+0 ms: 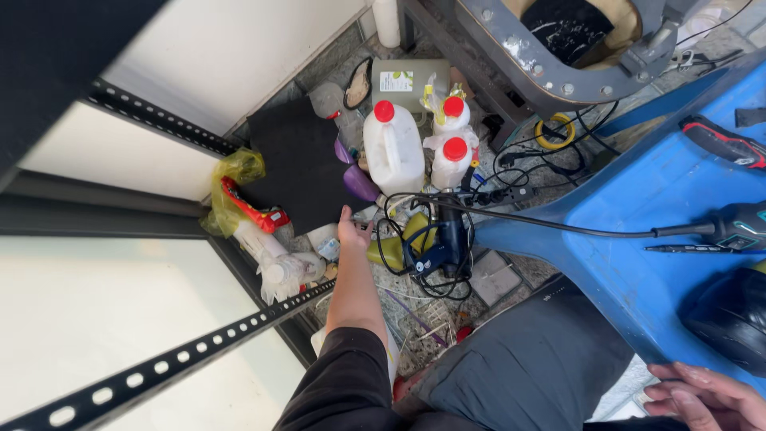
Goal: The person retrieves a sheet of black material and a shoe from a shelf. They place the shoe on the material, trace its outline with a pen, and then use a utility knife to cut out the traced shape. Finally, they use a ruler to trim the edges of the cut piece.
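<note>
Blue plastic table (pixel 654 199) seen at right, power tool (pixel 738 227) laid on it, its black cable (pixel 550 226) stretched over floor clutter. White jugs with red caps (pixel 395 148) grouped on floor by wall corner, black mat (pixel 299 164) beside them. Tangled cords with blue tool (pixel 448 239) lying just right of left hand (pixel 353 231).

Left arm extended down toward floor, fingers loosely open, touching small white item (pixel 323 238); grasp cannot be told. Right hand (pixel 706 397) rested near table edge, fingers relaxed, empty.
</note>
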